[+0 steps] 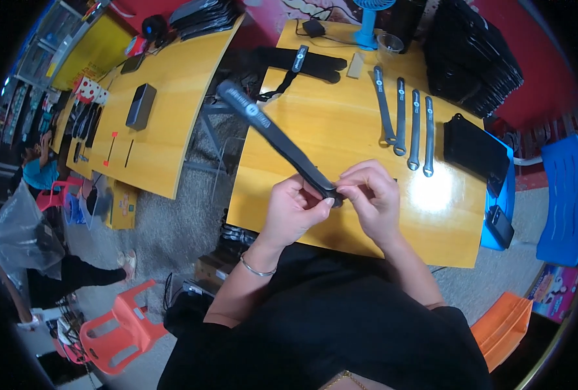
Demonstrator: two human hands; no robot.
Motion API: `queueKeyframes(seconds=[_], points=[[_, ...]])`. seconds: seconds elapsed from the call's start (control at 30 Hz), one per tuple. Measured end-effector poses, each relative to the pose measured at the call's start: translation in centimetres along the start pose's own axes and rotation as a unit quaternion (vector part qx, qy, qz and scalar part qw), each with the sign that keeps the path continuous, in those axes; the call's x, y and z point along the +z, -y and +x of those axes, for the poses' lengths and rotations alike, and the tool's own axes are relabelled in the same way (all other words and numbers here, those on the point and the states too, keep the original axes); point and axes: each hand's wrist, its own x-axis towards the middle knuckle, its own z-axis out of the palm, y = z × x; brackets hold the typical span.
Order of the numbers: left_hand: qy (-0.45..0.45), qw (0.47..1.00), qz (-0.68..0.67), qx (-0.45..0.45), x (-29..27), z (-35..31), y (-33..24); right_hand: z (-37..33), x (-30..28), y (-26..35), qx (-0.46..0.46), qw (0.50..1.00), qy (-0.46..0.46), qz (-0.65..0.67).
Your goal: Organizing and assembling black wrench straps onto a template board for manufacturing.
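A long dark-grey strap (279,140) with pale printing slants up to the left over the wooden table (302,224). My left hand (292,214) pinches its lower end between thumb and fingers. My right hand (374,200) is closed at the same end, its thumb and fingertips pressed against the tip. The fingers partly hide that end. Beyond my right hand, several similar straps (415,130) lie side by side, each with a slotted rounded end towards me. Farther back a black fabric piece (318,67) lies with a printed grey strap (299,58) across it.
A blue fan (367,26), a clear cup (390,44) and a tall black stack (471,55) stand at the back. A black pouch (474,149) lies at the right edge. Another table (165,130) is to the left, with a red chair (123,331) nearer me. People are at far left.
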Motion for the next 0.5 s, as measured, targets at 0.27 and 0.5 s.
queueKeyframes(seconds=[0.27,0.5], points=[[0.203,0.97,-0.038,-0.126,-2.5,-2.7,0.7,1.7,-3.4,4.9,-0.152,0.974,0.049,-0.162],[0.126,0.972,-0.173,-0.095,0.1,-1.8,-0.5,0.6,-1.2,4.6,-0.283,0.911,0.188,-0.235]])
